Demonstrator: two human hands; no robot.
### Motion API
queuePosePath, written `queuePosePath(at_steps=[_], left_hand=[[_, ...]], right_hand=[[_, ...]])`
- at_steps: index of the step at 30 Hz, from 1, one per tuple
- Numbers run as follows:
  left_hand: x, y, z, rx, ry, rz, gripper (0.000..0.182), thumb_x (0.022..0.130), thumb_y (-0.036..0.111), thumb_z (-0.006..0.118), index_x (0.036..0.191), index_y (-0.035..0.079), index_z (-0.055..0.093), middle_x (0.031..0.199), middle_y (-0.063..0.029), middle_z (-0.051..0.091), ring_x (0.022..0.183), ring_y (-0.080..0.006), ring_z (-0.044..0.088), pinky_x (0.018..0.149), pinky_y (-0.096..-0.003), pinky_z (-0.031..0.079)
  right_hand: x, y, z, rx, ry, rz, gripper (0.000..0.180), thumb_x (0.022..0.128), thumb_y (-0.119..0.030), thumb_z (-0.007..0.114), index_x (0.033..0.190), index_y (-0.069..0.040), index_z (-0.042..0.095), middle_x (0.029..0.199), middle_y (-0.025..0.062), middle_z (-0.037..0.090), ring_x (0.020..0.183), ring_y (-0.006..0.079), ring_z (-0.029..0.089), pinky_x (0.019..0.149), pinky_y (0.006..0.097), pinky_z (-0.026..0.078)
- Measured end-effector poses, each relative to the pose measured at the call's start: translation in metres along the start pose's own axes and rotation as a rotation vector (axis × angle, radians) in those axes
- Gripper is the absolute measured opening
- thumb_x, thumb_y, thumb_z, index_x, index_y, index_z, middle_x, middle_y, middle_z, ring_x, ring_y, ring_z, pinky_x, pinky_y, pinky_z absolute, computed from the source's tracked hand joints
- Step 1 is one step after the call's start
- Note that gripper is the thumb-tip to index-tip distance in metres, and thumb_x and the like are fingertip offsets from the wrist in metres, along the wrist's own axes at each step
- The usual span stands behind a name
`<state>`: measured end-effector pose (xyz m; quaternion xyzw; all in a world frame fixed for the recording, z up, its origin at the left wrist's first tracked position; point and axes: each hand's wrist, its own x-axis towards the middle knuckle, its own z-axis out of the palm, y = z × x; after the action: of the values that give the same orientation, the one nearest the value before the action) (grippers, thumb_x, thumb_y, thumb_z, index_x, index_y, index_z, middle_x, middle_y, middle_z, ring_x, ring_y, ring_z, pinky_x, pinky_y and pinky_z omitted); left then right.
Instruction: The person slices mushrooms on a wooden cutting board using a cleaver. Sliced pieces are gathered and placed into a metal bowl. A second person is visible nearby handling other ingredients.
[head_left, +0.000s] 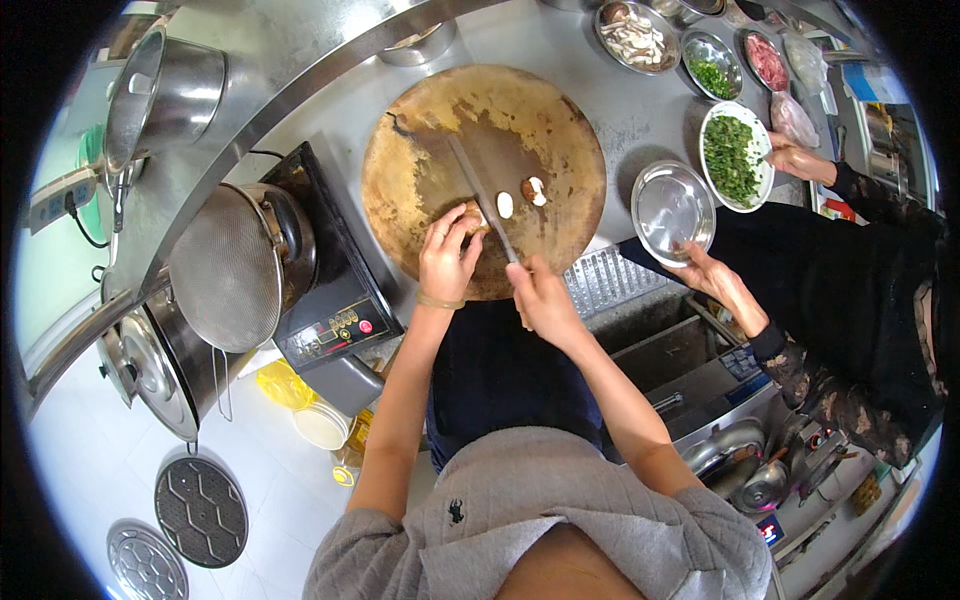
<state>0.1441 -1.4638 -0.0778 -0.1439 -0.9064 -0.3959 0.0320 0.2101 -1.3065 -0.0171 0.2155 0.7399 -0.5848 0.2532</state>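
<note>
On a round wooden chopping block (420, 225), my left hand (448, 259) presses a brown mushroom (472, 215) down with its fingertips. My right hand (546, 300) grips the handle of a kitchen knife (474, 180), whose blade stands on edge right beside that mushroom. To the right of the blade lie a pale mushroom slice (505, 205) and a brown-and-white mushroom piece (533, 191). The mushroom's left side is hidden under my fingers.
At right, a co-worker's hands (709, 279) hold an empty metal bowl (673, 214) and a white bowl of chopped greens (731, 157). Sliced mushrooms (634, 37), chopped scallions (711, 79) and raw meat (766, 60) sit beyond. Left stands an induction cooker (337, 330) bearing a pot under a mesh strainer (225, 270).
</note>
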Motion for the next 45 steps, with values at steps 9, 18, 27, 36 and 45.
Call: queuePosePath(at_steps=[9, 18, 27, 36, 45], left_hand=[[0.017, 0.023, -0.016, -0.304, 0.016, -0.287, 0.031, 0.089, 0.015, 0.066, 0.118, 0.004, 0.063, 0.119, -0.0115, 0.062, 0.106, -0.0197, 0.060, 0.088, -0.0292, 0.049], [0.046, 0.020, -0.014, -1.645, -0.464, -0.840, 0.016, 0.094, 0.012, 0.057, 0.109, 0.007, 0.061, 0.093, 0.0007, 0.064, 0.081, -0.0095, 0.060, 0.077, -0.0252, 0.050], [0.056, 0.028, -0.021, -1.061, -0.327, -0.797, 0.027, 0.092, 0.004, 0.059, 0.118, -0.001, 0.057, 0.105, -0.0106, 0.066, 0.088, -0.0145, 0.064, 0.082, -0.0255, 0.053], [0.075, 0.030, -0.020, 0.223, -0.462, 0.006, 0.054, 0.072, 0.020, 0.076, 0.122, 0.013, 0.057, 0.110, -0.0105, 0.055, 0.100, -0.0337, 0.052, 0.092, -0.0406, 0.043], [0.083, 0.010, 0.015, 0.126, -0.560, 0.044, 0.040, 0.076, 0.018, 0.074, 0.112, 0.010, 0.059, 0.100, -0.0120, 0.054, 0.091, -0.0285, 0.060, 0.079, -0.0398, 0.051]], right_hand=[[-0.014, 0.003, -0.042, 0.658, -0.166, 0.028, 0.032, 0.103, -0.033, 0.038, 0.092, -0.003, 0.044, 0.056, 0.0064, 0.047, 0.034, 0.0131, 0.041, 0.033, 0.0249, 0.033], [-0.031, 0.010, -0.060, 1.132, -0.352, 0.178, 0.038, 0.101, -0.041, 0.037, 0.094, -0.005, 0.049, 0.055, 0.0074, 0.045, 0.033, 0.0139, 0.037, 0.030, 0.0261, 0.033], [-0.025, 0.025, -0.078, 1.233, -0.236, 0.247, 0.045, 0.096, -0.053, 0.041, 0.093, -0.009, 0.050, 0.053, 0.0029, 0.039, 0.032, 0.0113, 0.032, 0.027, 0.0249, 0.027], [-0.014, 0.020, -0.085, 1.215, -0.138, 0.155, 0.044, 0.099, -0.050, 0.038, 0.094, -0.008, 0.049, 0.052, 0.0036, 0.039, 0.029, 0.0114, 0.030, 0.026, 0.0241, 0.026], [-0.001, 0.046, -0.097, 1.777, -0.458, -0.058, 0.051, 0.101, -0.048, 0.030, 0.097, -0.004, 0.055, 0.051, 0.0032, 0.037, 0.027, 0.0094, 0.030, 0.023, 0.0223, 0.026]])
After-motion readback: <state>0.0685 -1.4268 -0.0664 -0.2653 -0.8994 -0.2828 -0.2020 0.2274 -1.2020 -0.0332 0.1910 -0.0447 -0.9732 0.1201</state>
